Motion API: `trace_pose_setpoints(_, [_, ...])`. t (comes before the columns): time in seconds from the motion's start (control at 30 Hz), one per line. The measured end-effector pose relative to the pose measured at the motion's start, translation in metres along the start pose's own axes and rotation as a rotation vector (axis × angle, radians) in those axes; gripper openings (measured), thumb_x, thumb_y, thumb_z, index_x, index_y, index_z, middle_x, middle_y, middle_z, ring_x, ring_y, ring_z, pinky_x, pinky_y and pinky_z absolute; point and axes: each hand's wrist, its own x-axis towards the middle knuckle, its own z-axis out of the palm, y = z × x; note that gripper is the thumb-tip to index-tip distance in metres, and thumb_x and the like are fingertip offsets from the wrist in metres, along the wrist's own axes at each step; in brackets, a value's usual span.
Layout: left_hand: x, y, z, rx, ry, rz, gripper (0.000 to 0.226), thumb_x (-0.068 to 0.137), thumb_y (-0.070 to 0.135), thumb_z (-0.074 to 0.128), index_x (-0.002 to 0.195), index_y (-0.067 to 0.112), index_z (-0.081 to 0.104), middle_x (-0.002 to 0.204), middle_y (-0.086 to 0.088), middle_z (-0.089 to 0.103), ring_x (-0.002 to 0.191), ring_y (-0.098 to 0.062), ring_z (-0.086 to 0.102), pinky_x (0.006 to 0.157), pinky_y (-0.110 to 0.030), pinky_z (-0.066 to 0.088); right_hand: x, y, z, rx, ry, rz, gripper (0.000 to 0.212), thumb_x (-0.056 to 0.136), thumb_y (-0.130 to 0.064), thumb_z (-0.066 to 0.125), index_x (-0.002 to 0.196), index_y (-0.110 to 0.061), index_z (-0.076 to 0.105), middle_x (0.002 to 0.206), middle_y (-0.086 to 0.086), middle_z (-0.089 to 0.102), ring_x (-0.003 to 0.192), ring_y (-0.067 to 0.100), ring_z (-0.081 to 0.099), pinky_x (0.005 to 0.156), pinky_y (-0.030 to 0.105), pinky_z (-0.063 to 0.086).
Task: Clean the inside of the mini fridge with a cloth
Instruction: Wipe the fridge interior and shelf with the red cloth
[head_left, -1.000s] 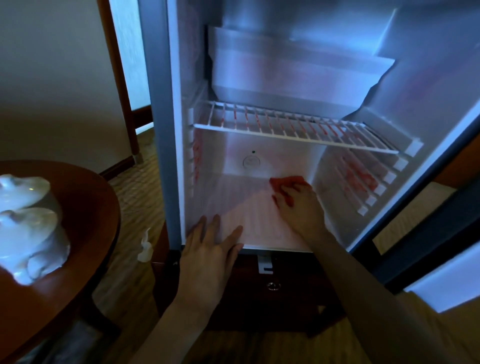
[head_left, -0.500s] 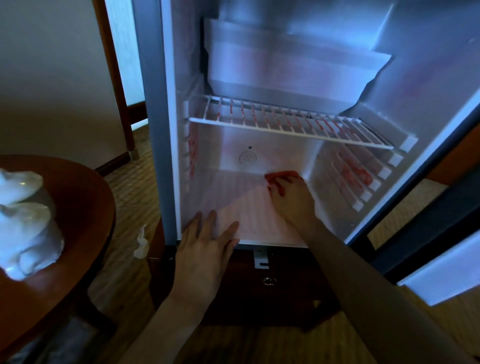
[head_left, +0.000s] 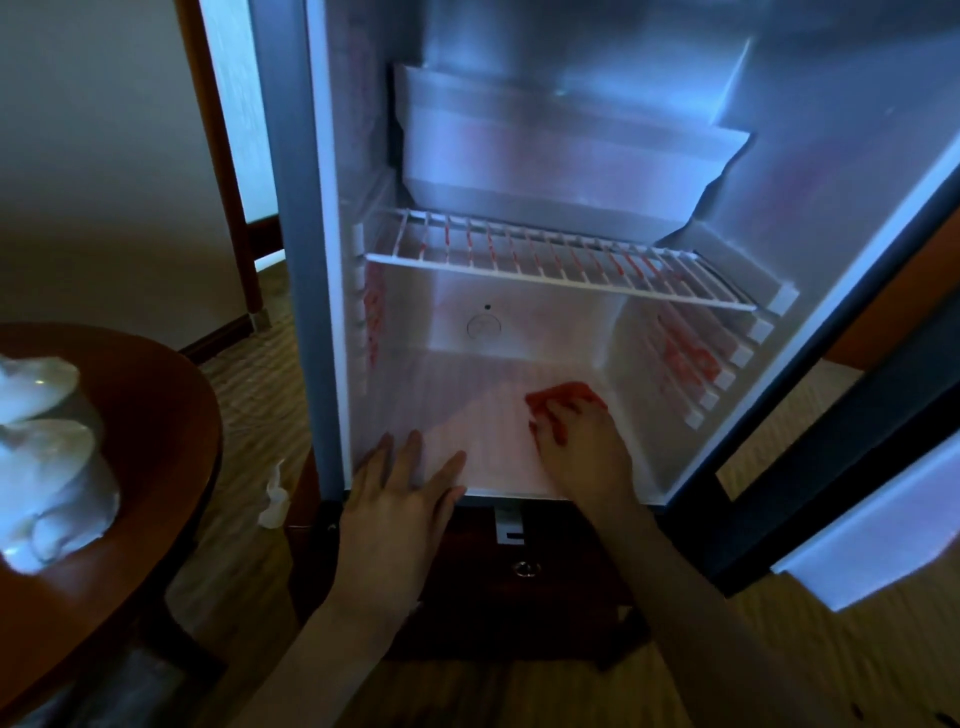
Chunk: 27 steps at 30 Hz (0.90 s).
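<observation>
The mini fridge (head_left: 332, 208) stands open in front of me, white inside, with a wire shelf (head_left: 561, 265) across its middle and a freezer box above. On the fridge floor (head_left: 467, 395) lies a red cloth (head_left: 563, 392). My right hand (head_left: 582, 447) presses down on the cloth near the right wall, fingers bent over it. My left hand (head_left: 395, 499) rests flat on the front lip of the fridge floor, fingers spread and straight.
The fridge door (head_left: 857, 467) hangs open at the right. A round dark wooden table (head_left: 145, 415) with white ceramic pots (head_left: 47, 457) is at the left. A white scrap (head_left: 272, 499) lies on the carpet by the fridge's lower left corner. A dark cabinet (head_left: 519, 587) carries the fridge.
My right hand and the red cloth slid from the back middle of the fridge floor toward the right and slightly forward. My left hand stayed on the front lip.
</observation>
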Motion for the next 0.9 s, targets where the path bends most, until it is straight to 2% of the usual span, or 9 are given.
trace_pose_setpoints(0.1, [0.001,0.001,-0.002,-0.031,0.006,-0.012,0.045,0.101,0.049,0.042,0.145,0.044,0.049,0.156,-0.006,0.043,0.144,-0.036,0.037,0.113,-0.05,0.041,0.058,0.017,0.004,-0.05,-0.031,0.014,0.038,0.102,-0.036,0.045,0.136,-0.031,0.061,0.137,0.0,0.059,0.133,0.019,0.046,0.114,0.035,0.033])
trace_pose_setpoints(0.2, [0.002,0.0,-0.001,-0.009,-0.014,-0.01,0.045,0.101,0.051,0.041,0.146,0.046,0.047,0.156,-0.004,0.042,0.144,-0.035,0.036,0.113,-0.05,0.04,0.064,0.023,0.007,-0.143,-0.077,0.018,0.043,0.102,-0.043,0.042,0.142,-0.031,0.054,0.143,-0.002,0.056,0.137,0.019,0.042,0.118,0.035,0.027])
trace_pose_setpoints(0.27, [0.001,-0.001,-0.002,-0.006,-0.004,0.004,0.045,0.102,0.052,0.036,0.145,0.045,0.047,0.155,-0.005,0.044,0.143,-0.035,0.037,0.112,-0.049,0.041,0.036,0.024,0.005,-0.125,-0.046,0.07,0.047,0.101,-0.046,0.046,0.142,-0.025,0.056,0.145,0.004,0.054,0.138,0.024,0.042,0.118,0.037,0.028])
trace_pose_setpoints(0.37, [0.0,0.002,-0.006,-0.017,0.017,0.012,0.051,0.1,0.052,0.026,0.139,0.04,0.058,0.146,-0.009,0.054,0.134,-0.039,0.048,0.106,-0.051,0.047,-0.033,0.031,-0.002,-0.002,0.081,0.081,0.045,0.097,-0.043,0.055,0.133,-0.018,0.063,0.139,0.009,0.056,0.134,0.031,0.046,0.116,0.044,0.035])
trace_pose_setpoints(0.47, [0.001,0.003,-0.005,-0.025,0.013,-0.017,0.049,0.099,0.051,0.031,0.134,0.038,0.063,0.143,-0.013,0.057,0.131,-0.042,0.051,0.103,-0.053,0.049,-0.07,0.03,-0.002,0.011,0.11,0.076,0.048,0.098,-0.049,0.042,0.135,-0.026,0.061,0.141,0.001,0.052,0.137,0.025,0.042,0.116,0.044,0.036])
trace_pose_setpoints(0.57, [0.0,0.004,-0.006,-0.035,0.02,-0.014,0.054,0.094,0.048,0.03,0.129,0.034,0.068,0.137,-0.016,0.061,0.126,-0.044,0.054,0.101,-0.054,0.05,-0.033,0.025,0.0,-0.023,0.105,0.088,0.041,0.098,-0.047,0.044,0.135,-0.038,0.06,0.138,-0.006,0.055,0.134,0.018,0.042,0.117,0.034,0.031])
trace_pose_setpoints(0.73, [0.001,0.004,-0.008,-0.039,0.03,-0.012,0.055,0.094,0.05,0.028,0.128,0.035,0.069,0.137,-0.014,0.061,0.125,-0.044,0.055,0.099,-0.053,0.052,0.054,0.029,0.003,-0.079,-0.103,0.072,0.044,0.102,-0.043,0.037,0.144,-0.036,0.05,0.149,-0.008,0.049,0.14,0.015,0.038,0.118,0.029,0.023])
trace_pose_setpoints(0.8, [0.001,0.002,-0.009,-0.039,0.031,-0.018,0.06,0.095,0.055,0.022,0.129,0.036,0.068,0.137,-0.013,0.061,0.126,-0.042,0.055,0.099,-0.052,0.052,0.05,0.027,0.004,-0.104,-0.092,0.07,0.045,0.102,-0.042,0.04,0.144,-0.031,0.051,0.15,-0.002,0.049,0.141,0.02,0.038,0.119,0.031,0.023])
trace_pose_setpoints(0.9, [0.001,0.003,-0.008,-0.053,0.064,0.007,0.079,0.1,0.059,-0.002,0.13,0.035,0.067,0.137,-0.014,0.061,0.126,-0.044,0.054,0.099,-0.053,0.051,-0.001,0.022,-0.004,-0.055,0.004,0.105,0.046,0.101,-0.042,0.048,0.14,-0.02,0.059,0.147,0.008,0.052,0.138,0.027,0.04,0.12,0.036,0.025])
